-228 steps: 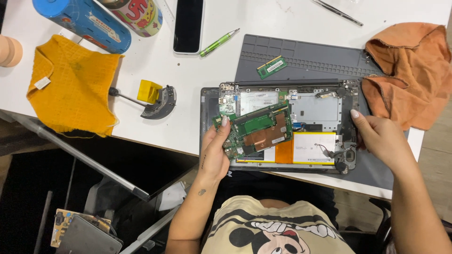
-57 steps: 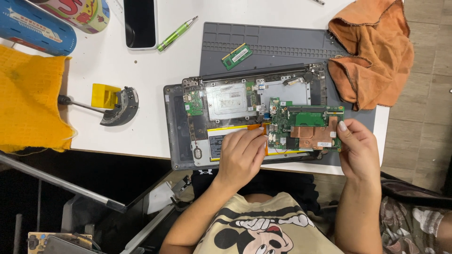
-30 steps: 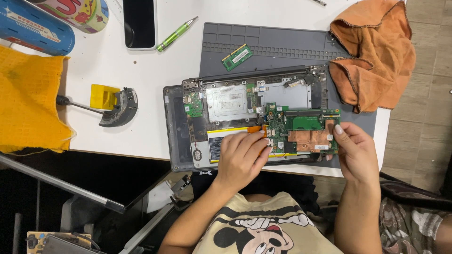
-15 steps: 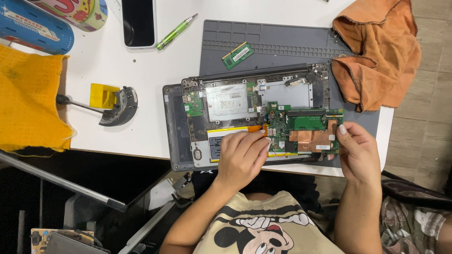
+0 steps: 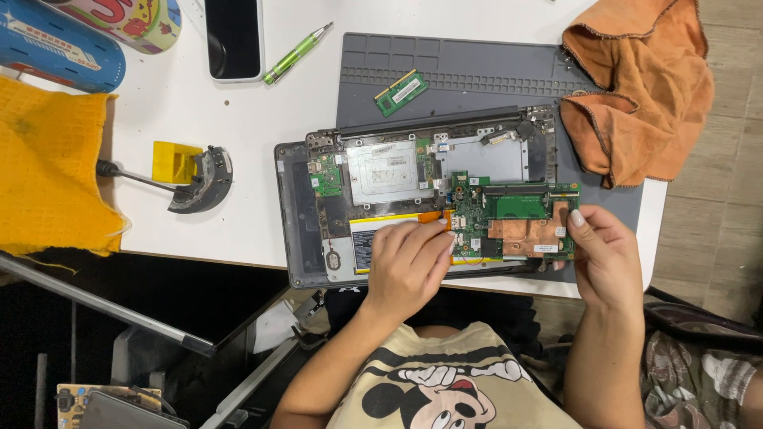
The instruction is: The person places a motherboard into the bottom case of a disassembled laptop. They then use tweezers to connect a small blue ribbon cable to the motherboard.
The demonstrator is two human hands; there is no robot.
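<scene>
An opened laptop base (image 5: 296,230) lies on a grey work mat (image 5: 477,67) at the table's near edge. A green motherboard (image 5: 517,218) with a copper heat spreader sits at its right half. My right hand (image 5: 606,258) pinches the board's right edge between thumb and fingers. My left hand (image 5: 407,266) rests over the white and orange battery (image 5: 362,238), fingertips touching the board's left edge. A silver shield plate (image 5: 384,171) shows in the upper left of the base.
A green memory module (image 5: 400,92) lies on the mat. An orange cloth (image 5: 640,83) is at the right, a yellow cloth (image 5: 48,167) at the left. A phone (image 5: 233,38), green pen (image 5: 296,53), two cans (image 5: 60,49) and a screwdriver with yellow holder (image 5: 187,171) lie around.
Since 7.6 s ago the laptop base has been turned about, so the green board went from left to right. In the last second the hands barely shifted on the board.
</scene>
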